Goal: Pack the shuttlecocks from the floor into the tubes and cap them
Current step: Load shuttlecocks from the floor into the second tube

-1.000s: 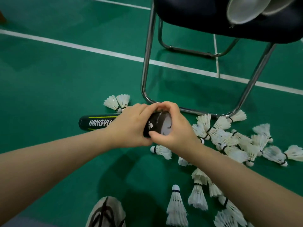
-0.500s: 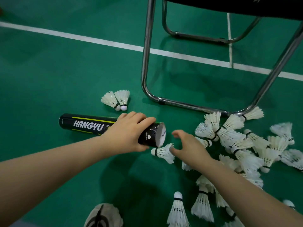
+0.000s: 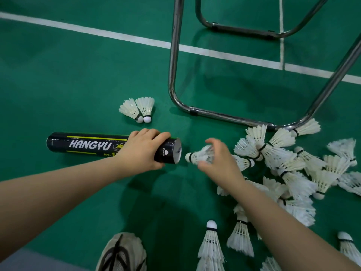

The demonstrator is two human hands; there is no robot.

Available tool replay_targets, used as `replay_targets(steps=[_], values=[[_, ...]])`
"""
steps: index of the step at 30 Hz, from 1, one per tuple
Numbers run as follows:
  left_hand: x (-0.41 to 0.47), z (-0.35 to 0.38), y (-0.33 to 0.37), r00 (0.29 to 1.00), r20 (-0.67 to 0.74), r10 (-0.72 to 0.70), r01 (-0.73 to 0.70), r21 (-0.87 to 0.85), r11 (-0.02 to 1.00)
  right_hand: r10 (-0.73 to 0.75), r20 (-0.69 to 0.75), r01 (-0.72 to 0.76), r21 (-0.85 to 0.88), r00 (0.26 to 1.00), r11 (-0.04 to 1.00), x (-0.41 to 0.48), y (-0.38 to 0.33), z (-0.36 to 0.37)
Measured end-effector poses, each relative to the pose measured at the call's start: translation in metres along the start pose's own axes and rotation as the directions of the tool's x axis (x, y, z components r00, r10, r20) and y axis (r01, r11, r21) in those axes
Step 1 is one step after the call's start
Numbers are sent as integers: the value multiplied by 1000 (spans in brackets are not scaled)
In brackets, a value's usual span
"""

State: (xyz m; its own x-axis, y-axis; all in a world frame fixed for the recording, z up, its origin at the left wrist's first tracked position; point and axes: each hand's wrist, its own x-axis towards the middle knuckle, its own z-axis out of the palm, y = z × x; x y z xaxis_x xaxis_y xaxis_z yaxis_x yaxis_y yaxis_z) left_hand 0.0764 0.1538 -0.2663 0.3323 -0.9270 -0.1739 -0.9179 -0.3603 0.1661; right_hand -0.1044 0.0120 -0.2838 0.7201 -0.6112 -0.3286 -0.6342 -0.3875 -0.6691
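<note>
My left hand (image 3: 143, 148) is wrapped round the tube (image 3: 88, 145) near its open mouth, pinning it flat on the floor (image 3: 58, 85) with the mouth facing 3 o'clock. My right hand (image 3: 216, 163), at 3 o'clock from that mouth, has its fingers curled about the feather skirt of 1 shuttlecock (image 3: 197, 156). It is blurred there, so I can only say it looks like a loose pinch. The cork points to 9 o'clock, just short of the mouth and not yet inside.

I judge this to be the loading step. Next, the cork must line up with the mouth's centre and slide in straight, feathers trailing, without crushing them on the rim. The pile (image 3: 283, 163) waits at 3 to 5 o'clock of my right hand, and a pair (image 3: 138, 109) sits at 12 o'clock of the tube.
</note>
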Motion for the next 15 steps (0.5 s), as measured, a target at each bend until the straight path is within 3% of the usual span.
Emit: replay_targets(steps=[4,8,12,15], values=[[-6,-1,1,999,-24,-22,22,-24,999,-112,-100,134,247,989,960,-5,-25,-27],[-8,-10,15,995,-99,-33,29,-42,999,-184,-101,205,259,978,944,-15,-46,-15],[-12,-16,29,986,-167,-16,8,-54,999,-219,10,206,303,976,930,-28,-59,5],[-17,-23,31,985,-163,-50,37,-84,996,-171,-162,217,340,972,915,-32,-59,1]])
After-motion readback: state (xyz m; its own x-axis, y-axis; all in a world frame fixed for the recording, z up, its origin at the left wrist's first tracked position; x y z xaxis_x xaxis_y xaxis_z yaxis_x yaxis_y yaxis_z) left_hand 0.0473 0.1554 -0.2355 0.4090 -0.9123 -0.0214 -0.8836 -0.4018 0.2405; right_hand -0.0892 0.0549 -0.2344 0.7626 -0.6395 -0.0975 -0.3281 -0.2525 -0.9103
